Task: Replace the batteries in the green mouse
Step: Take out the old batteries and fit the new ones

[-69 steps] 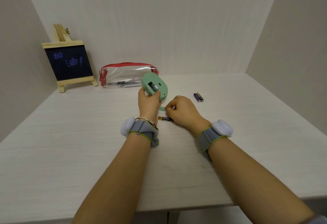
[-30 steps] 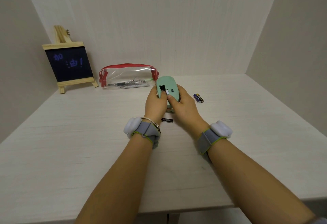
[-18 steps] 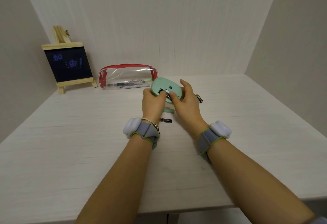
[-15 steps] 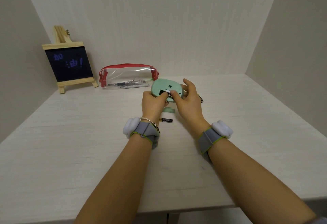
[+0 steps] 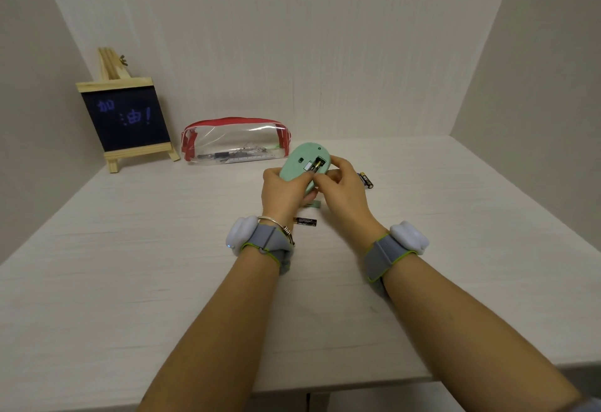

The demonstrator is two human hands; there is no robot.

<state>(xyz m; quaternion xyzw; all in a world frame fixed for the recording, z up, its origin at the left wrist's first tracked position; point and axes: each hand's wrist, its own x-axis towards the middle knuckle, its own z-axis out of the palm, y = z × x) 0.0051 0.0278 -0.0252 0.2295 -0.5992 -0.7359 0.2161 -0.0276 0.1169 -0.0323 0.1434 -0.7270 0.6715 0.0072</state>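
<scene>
Presently, at the far left of the table [image 5: 130,265], a small chalkboard easel [image 5: 125,119] stands against the wall, with a clear red-trimmed pencil case [image 5: 235,143] just to its right. Neither bears on the work.

At centre, the left hand [image 5: 283,192] is closed around the near end of the green mouse [image 5: 300,164], holding it belly-up and raised off the table. Its battery bay faces the camera, and a battery [image 5: 316,165] lies in the bay, long axis running from near-left to far-right along the mouse body. The right hand [image 5: 341,188] is nearer the bay: its fingertips [image 5: 320,179] are pinched together at the battery's near end. Whether they actually grip the cell or only press on it cannot be told.

Below the hands, a loose black battery [image 5: 305,221] lies on the table beside the left wrist, and a green cover piece [image 5: 313,205] shows partly between the hands. Further right, a pair of batteries [image 5: 366,180] lies just beyond the right hand.

Judgement: the seating or extraction depends on the right hand working along the bay's axis while the left steadies the mouse.
</scene>
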